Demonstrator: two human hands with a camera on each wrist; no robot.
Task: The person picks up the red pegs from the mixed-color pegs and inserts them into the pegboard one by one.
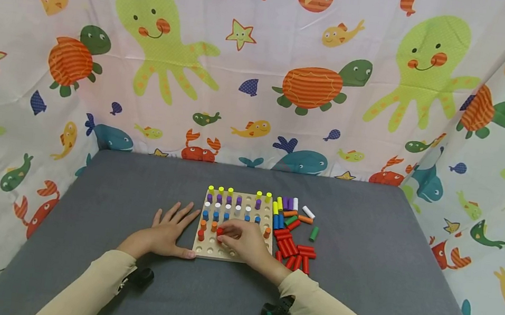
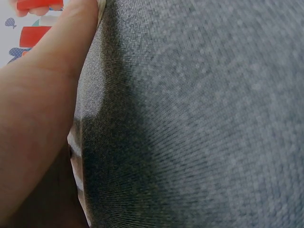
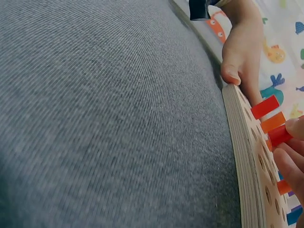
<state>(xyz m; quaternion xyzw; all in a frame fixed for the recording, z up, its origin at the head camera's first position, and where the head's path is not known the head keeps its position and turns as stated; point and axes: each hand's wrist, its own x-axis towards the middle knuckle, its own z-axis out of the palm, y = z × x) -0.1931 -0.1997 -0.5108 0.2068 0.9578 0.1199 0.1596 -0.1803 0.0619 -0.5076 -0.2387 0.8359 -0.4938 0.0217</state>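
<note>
A wooden pegboard (image 1: 220,256) lies on the grey table, with coloured pegs standing in rows: yellow at the back, then purple, white, blue and orange. One red peg (image 1: 201,235) stands near its front left corner. My right hand (image 1: 246,239) pinches another red peg (image 3: 279,136) between thumb and fingertips, low over the board and right of that standing peg. Fingers spread, my left hand (image 1: 166,235) rests on the table at the board's left side. Its thumb (image 3: 231,75) touches the front left corner in the right wrist view.
Right of the board lies a pile of loose red pegs (image 1: 286,244). Behind them are loose orange (image 1: 305,219), white (image 1: 308,211), yellow, purple and blue pegs, and a green peg (image 1: 314,234) lies apart. A sea-animal curtain (image 1: 247,125) hangs behind the table.
</note>
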